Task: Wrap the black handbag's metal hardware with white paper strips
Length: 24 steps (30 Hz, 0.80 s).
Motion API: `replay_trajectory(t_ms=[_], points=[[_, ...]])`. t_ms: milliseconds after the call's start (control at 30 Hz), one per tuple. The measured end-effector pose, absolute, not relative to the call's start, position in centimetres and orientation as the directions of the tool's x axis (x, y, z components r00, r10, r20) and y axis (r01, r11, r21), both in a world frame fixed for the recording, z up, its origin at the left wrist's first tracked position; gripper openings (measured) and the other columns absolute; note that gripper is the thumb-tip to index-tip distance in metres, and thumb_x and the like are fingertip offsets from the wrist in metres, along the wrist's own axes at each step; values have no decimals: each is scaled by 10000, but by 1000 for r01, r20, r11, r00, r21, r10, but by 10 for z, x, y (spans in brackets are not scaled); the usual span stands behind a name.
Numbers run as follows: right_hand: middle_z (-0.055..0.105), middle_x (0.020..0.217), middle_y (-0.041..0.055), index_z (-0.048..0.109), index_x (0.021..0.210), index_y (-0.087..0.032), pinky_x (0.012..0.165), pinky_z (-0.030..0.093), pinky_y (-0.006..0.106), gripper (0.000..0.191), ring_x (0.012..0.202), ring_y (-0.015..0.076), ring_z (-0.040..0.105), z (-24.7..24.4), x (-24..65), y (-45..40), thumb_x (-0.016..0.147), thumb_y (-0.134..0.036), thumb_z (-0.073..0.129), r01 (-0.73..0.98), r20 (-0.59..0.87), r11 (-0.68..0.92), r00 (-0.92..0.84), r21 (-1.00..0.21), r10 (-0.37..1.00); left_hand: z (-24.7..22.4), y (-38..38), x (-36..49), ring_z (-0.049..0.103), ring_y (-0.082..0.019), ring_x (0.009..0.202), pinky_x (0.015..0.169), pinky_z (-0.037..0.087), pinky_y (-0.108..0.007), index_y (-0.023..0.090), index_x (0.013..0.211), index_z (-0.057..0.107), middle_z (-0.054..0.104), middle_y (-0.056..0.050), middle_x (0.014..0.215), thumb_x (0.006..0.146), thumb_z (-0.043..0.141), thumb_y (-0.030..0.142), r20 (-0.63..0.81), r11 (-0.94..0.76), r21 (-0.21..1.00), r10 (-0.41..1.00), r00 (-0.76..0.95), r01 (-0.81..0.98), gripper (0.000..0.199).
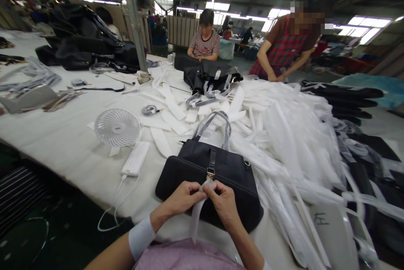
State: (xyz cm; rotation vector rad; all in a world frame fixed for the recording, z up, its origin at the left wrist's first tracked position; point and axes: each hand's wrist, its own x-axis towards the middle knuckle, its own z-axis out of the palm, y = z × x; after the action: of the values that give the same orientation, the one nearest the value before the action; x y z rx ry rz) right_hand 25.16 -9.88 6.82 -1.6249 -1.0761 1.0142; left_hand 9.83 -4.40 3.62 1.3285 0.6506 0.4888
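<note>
A black handbag lies on the white-covered table in front of me, its wrapped handles pointing away. A black strap with a gold clasp runs down its middle. Just below the clasp, my left hand and my right hand meet, each pinching a thin white strip. The strip's free end hangs down over the bag's near side. Both hands have their fingers closed, with the fingertips almost touching.
A white fan and a cabled white power bank stand left. White padding heaps up on the right. More black bags lie farther back. Across the table are a person in stripes and a person in a plaid apron.
</note>
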Motion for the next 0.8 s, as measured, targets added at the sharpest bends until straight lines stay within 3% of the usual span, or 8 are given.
replay_trajectory(t_ms=[100, 233, 400, 500, 633, 800], points=[[517, 543, -9, 582, 556, -175, 529, 377, 263, 552, 533, 128, 456, 67, 253, -102, 730, -698, 614, 219, -154, -234, 330, -947, 932, 32, -48, 96, 400, -91, 573, 540, 307, -223, 128, 709, 612, 483, 29, 602, 830, 596, 583, -180, 207, 977, 693, 698, 46, 471], [541, 508, 3, 647, 650, -175, 410, 333, 279, 639, 386, 133, 457, 66, 258, -108, 758, -785, 491, 199, -254, -400, 509, -895, 822, 18, -54, 83, 547, -131, 617, 578, 404, -235, 131, 774, 653, 617, -23, 695, 842, 570, 602, -233, 280, 959, 723, 651, 33, 483], [633, 566, 14, 695, 706, -204, 555, 406, 294, 367, 533, 181, 598, 67, 254, -100, 758, -565, 658, 558, -138, -396, 447, -730, 884, 6, -54, 67, 634, -181, 686, 605, 470, -255, 133, 844, 695, 685, -66, 762, 831, 578, 611, -299, 347, 937, 749, 591, 33, 492], [670, 630, 22, 695, 716, -214, 592, 403, 305, 214, 606, 201, 623, 66, 249, -92, 748, -425, 677, 655, -118, -395, 426, -644, 897, 4, -51, 66, 642, -196, 763, 681, 489, -273, 138, 875, 707, 704, -76, 823, 849, 567, 586, -257, 295, 955, 756, 602, 37, 471], [683, 650, 34, 691, 736, -211, 606, 431, 313, 249, 614, 210, 641, 65, 246, -90, 789, -444, 622, 599, -147, -384, 405, -703, 902, 6, -51, 68, 606, -184, 759, 699, 470, -267, 142, 837, 714, 685, -63, 807, 860, 547, 584, -210, 227, 973, 774, 597, 48, 473], [649, 603, 7, 649, 955, -186, 608, 451, 317, 406, 592, 218, 641, 70, 245, -93, 734, -525, 676, 518, -102, -397, 507, -758, 856, 10, -60, 71, 542, -159, 731, 700, 433, -254, 145, 831, 710, 629, -41, 775, 872, 540, 580, -187, 196, 979, 793, 580, 47, 469]])
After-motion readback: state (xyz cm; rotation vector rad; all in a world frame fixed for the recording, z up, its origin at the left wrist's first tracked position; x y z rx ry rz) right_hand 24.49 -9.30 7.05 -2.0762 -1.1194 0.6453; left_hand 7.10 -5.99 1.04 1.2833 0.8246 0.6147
